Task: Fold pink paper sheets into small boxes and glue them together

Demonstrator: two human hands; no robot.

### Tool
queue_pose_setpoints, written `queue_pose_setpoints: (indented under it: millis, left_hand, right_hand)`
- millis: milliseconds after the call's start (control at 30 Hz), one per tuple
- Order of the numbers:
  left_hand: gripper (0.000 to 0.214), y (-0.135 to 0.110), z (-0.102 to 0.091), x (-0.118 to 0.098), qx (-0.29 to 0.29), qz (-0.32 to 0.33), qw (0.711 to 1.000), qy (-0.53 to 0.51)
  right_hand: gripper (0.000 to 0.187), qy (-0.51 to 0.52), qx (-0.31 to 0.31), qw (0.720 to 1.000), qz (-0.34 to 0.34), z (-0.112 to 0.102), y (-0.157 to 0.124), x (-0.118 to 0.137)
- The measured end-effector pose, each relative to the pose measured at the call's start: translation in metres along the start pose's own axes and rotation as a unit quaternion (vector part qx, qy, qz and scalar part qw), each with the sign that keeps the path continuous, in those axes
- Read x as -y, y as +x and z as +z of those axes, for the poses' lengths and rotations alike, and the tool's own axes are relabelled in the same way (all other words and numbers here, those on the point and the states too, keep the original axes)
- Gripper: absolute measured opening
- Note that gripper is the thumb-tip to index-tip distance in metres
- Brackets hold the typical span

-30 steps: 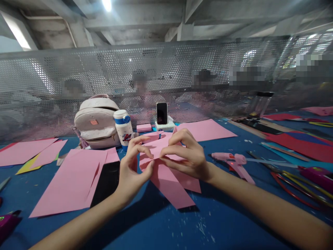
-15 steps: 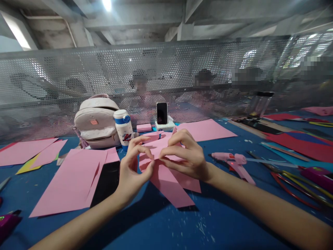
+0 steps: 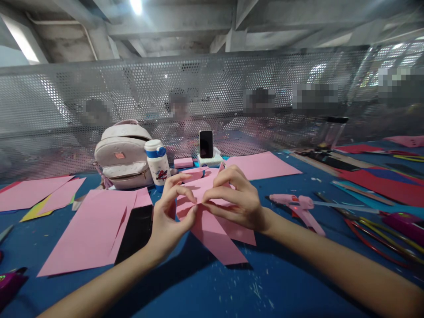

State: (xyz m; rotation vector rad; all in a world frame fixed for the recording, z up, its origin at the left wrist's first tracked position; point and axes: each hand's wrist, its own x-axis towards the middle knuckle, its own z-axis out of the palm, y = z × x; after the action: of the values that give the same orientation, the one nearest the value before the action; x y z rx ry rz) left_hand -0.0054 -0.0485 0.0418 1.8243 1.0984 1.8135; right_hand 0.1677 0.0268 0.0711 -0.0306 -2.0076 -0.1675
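Pink paper (image 3: pixel 215 238), folded or layered in several strips, is between my hands over the blue table. My left hand (image 3: pixel 172 207) pinches its near left edge between thumb and index finger. Close against it, the fingertips of my right hand (image 3: pixel 236 198) pinch the same paper from the right. The fingertips nearly meet, and they cover the spot being gripped. To the left of my left hand, a black phone (image 3: pixel 135 232) lies partly on pink sheets (image 3: pixel 86 229). Right of my right hand lies a pink glue gun (image 3: pixel 298 205) with a clear glue stick in its back.
A white backpack (image 3: pixel 122 154) and a bottle (image 3: pixel 157 163) stand at the back left. A phone (image 3: pixel 206 144) stands upright before a perforated metal screen (image 3: pixel 198 75). Scissors (image 3: pixel 374 234) and red paper (image 3: pixel 387 185) lie at right. People sit behind the screen.
Both hands keep their pinch on the pink paper almost unmoved. The right hand's knuckles have shifted very slightly.
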Motion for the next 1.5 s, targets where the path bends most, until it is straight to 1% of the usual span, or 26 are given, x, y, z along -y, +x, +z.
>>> queue_pose_setpoints:
  millis: [533,800,867,967,1067,1133,1200,1267,1333,1500]
  left_hand:
    - [0.012,0.000,0.000,0.000,-0.001,0.001,1.000,0.007]
    - [0.009,-0.001,0.001,0.003,0.003,-0.009,1.000,0.013]
    - [0.025,0.000,0.001,0.006,0.011,-0.002,1.000,0.007]
    - [0.061,0.000,0.002,0.012,0.026,-0.005,1.000,0.003]
    - [0.086,0.000,0.001,0.023,0.033,-0.037,0.999,0.004]
    - [0.099,0.000,0.000,0.030,0.042,-0.064,0.997,-0.010]
    - [0.110,-0.001,-0.001,0.036,0.063,-0.094,0.993,-0.036]
    - [0.117,-0.002,-0.001,0.040,0.085,-0.118,0.987,-0.063]
    - [0.118,-0.003,0.000,0.041,0.097,-0.123,0.984,-0.080]
    - [0.102,0.001,0.000,0.040,0.070,-0.078,0.992,-0.070]
  right_hand:
    - [0.007,0.003,0.002,1.000,-0.004,0.001,-0.001,-0.002]
    - [0.004,-0.002,0.004,1.000,0.002,-0.001,0.001,0.000]
    - [0.004,-0.003,0.004,1.000,0.004,-0.003,0.002,0.000]
    - [0.005,-0.005,0.003,1.000,0.002,-0.004,0.002,-0.002]
    - [0.006,-0.006,0.005,1.000,-0.003,-0.004,0.001,-0.003]
    - [0.006,-0.009,0.008,1.000,-0.003,-0.005,0.000,-0.004]
    - [0.006,-0.010,0.008,1.000,-0.001,-0.006,0.000,-0.004]
    - [0.007,-0.007,0.005,1.000,-0.002,-0.007,0.000,-0.005]
    - [0.007,-0.004,0.003,1.000,-0.006,-0.007,0.001,-0.006]
    - [0.007,-0.014,0.002,1.000,-0.014,-0.007,0.001,-0.007]
